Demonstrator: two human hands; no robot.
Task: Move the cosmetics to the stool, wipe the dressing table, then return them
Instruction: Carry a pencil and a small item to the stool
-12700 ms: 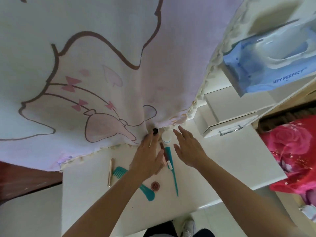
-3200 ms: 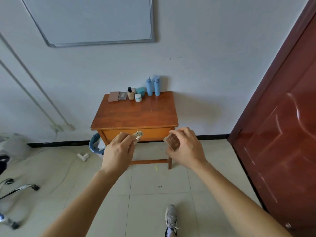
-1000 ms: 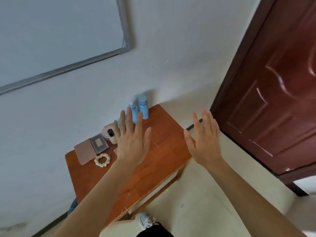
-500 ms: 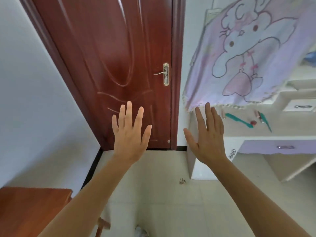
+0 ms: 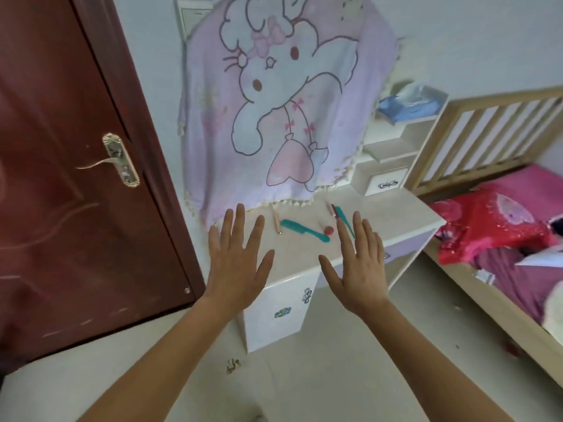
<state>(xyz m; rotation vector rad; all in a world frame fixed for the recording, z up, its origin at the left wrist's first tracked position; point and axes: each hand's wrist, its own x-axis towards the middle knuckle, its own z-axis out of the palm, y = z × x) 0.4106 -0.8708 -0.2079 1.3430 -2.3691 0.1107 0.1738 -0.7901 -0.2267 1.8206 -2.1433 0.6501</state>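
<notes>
The blue tissue pack [image 5: 408,106] on the upper shelf carries some print, but it is too blurred to read. The lilac cloth [image 5: 274,102] hanging behind the dressing table [image 5: 396,214] shows a drawn cartoon animal with pink bows.

On the cream top of the table a few things lie near the fringe of the cloth. There is a teal comb [image 5: 304,231] lying slanted, with a small red pot [image 5: 328,230] just beside its handle end and a thin golden stick [image 5: 276,223] on its other side. Further right lies a pink stick [image 5: 329,208] next to a teal tail comb [image 5: 343,215], whose thin end is hidden behind the person's fingers.

The person holds the left hand [image 5: 239,269] and the right hand [image 5: 358,269] up in front of the table, backs toward the camera. The fingers are straight and spread, and they hold nothing. The two hands are apart from each other.

A dark red door [image 5: 76,208] stands to the left. A bed [image 5: 502,239] with a pink cover is at the right, cut off by the edge
</notes>
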